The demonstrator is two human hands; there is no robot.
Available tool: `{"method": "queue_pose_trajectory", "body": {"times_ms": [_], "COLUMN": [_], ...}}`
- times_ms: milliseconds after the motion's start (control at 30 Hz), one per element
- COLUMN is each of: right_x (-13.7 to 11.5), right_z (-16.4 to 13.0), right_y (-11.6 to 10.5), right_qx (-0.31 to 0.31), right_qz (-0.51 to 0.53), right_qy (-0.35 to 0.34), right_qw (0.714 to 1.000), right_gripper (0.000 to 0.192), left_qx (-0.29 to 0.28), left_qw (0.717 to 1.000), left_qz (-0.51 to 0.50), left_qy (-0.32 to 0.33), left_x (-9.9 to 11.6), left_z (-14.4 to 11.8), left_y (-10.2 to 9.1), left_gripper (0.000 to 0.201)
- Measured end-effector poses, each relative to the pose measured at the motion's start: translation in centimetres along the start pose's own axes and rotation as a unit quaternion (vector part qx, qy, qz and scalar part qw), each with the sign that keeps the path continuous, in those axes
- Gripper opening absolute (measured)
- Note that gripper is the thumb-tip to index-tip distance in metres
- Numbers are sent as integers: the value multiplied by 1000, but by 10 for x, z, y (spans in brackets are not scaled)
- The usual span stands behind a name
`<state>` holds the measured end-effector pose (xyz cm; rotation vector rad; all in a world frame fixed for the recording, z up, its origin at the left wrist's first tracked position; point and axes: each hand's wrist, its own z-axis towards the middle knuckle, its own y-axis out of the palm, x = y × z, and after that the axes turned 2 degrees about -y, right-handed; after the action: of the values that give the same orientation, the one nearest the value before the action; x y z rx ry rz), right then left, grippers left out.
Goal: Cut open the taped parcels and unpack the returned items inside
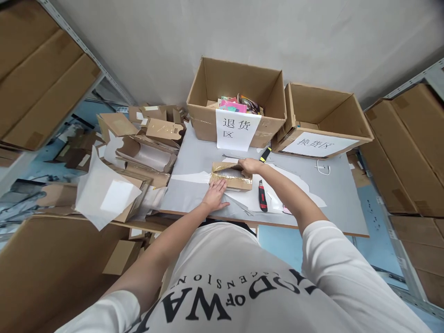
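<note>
White shirt, left hand and right hand on small carton

The grey table carries a large carton and a smaller carton at the back, and in front a taped box, a red-and-black cutter, a yellow-and-black tool, white paper and a white cord
</note>
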<state>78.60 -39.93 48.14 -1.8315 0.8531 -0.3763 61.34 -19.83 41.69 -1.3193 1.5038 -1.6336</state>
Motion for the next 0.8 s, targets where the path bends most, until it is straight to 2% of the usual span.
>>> {"method": "queue_pose_trajectory", "body": {"times_ms": [200, 400, 533, 600, 667, 733, 800], "right_x": [12, 33, 34, 31, 25, 17, 6], "right_z": [7, 19, 19, 13, 3, -11, -25], "right_y": [-4, -9, -12, -11, -7, -1, 6], "right_qx": [55, 61, 65, 69, 81, 126, 211], "right_qz": [92, 124, 128, 122, 120, 119, 100], "right_qy": [42, 59, 68, 57, 45, 39, 32], "right_qw": [993, 989, 987, 988, 988, 984, 972], "right_gripper": [33, 34, 33, 33, 33, 33, 32], "left_qx": [1, 1, 6, 15, 28, 46, 75], "left_qw": [1000, 1000, 1000, 1000, 999, 998, 995], "left_qz": [-7, -9, -13, -17, -27, -44, -64], "left_qy": [6, 8, 7, 10, 14, 17, 10], "left_x": [-2, -4, -2, -3, -6, -15, -29], "left_z": [-1, -3, 0, 2, 4, 5, 7], "left_y": [4, 4, 0, -3, -6, -10, -14], "left_gripper": [96, 96, 95, 87, 71, 57, 54]}}
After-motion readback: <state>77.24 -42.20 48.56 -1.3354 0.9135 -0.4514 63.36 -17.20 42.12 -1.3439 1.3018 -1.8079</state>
